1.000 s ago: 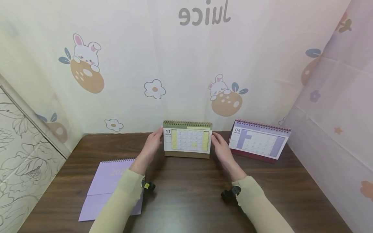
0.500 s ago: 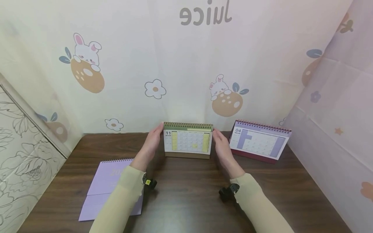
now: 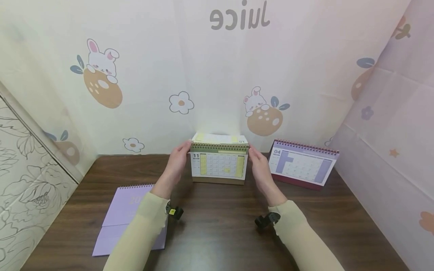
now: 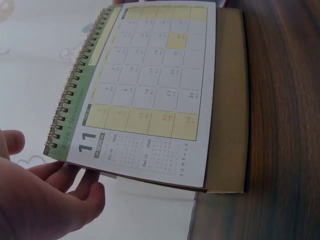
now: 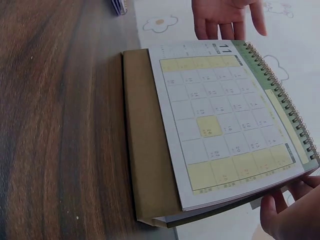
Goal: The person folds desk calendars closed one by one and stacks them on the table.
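- Calendar (image 3: 220, 164) stands on brown table (image 3: 217, 233), right btwn your hands, Nov pg facing you.
- L hand (image 3: 175, 162): open, at its L side, fingers going behind the edge.
- R hand (image 3: 261, 169): open too, at its R side.
- Pgs (image 3: 219, 138) poke up behind the rings (image 3: 220, 146).
- Purple cal. (image 3: 115, 214): L of L hand, closer to you.
- "04" cal. (image 3: 301, 163): just R of R hand.

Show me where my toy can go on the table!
The table has a bare patch in front of the green calendar, between the left sleeve and right sleeve. More bare wood lies in front of the 04 calendar. It's crowded around the green calendar, with hands at its sides, and where the left sleeve covers part of the purple calendar.
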{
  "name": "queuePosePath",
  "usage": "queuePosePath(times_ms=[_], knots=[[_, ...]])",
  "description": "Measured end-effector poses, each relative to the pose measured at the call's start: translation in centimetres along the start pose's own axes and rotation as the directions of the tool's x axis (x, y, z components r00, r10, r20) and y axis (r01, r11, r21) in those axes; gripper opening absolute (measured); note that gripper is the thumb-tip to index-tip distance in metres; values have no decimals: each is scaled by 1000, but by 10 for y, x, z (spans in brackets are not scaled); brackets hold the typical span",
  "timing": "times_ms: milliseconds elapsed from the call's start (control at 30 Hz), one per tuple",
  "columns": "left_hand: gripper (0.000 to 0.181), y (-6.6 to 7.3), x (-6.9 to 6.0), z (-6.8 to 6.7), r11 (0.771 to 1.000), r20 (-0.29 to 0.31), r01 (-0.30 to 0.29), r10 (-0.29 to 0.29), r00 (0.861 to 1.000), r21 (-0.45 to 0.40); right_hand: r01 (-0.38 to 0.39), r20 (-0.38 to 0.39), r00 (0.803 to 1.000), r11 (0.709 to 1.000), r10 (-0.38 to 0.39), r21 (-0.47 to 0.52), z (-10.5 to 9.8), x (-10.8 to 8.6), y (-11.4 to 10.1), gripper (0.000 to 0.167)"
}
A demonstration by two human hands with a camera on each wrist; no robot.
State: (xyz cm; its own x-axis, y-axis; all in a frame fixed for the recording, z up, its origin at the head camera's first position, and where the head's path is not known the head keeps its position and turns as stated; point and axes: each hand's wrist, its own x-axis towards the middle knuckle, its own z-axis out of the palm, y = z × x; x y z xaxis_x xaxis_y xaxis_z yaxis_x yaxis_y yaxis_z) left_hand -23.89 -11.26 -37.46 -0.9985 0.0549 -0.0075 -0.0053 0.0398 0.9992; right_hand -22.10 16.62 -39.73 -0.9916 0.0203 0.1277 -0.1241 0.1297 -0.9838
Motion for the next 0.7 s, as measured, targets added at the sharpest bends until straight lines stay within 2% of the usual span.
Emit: queuePosePath(times_ms=[133, 267, 433, 700], knots=[[52, 2, -3, 2, 1000, -30, -8, 8, 1000, -21, 10, -10, 1000, 1000, -10, 13, 0, -3, -3, 53], [52, 3, -3, 5, 1000, -101, -8, 6, 995, -18, 16, -31, 999, 1000, -15, 16, 0, -6, -6, 52], [49, 3, -3, 6, 1000, -182, -9, 8, 983, -2, 51, -73, 996, 998, -48, 36, 1, -8, -9, 48], [36, 4, -2, 8, 998, -272, -57, 49, 961, -22, 86, -197, 978, 994, -72, 66, 2, -6, -14, 40]])
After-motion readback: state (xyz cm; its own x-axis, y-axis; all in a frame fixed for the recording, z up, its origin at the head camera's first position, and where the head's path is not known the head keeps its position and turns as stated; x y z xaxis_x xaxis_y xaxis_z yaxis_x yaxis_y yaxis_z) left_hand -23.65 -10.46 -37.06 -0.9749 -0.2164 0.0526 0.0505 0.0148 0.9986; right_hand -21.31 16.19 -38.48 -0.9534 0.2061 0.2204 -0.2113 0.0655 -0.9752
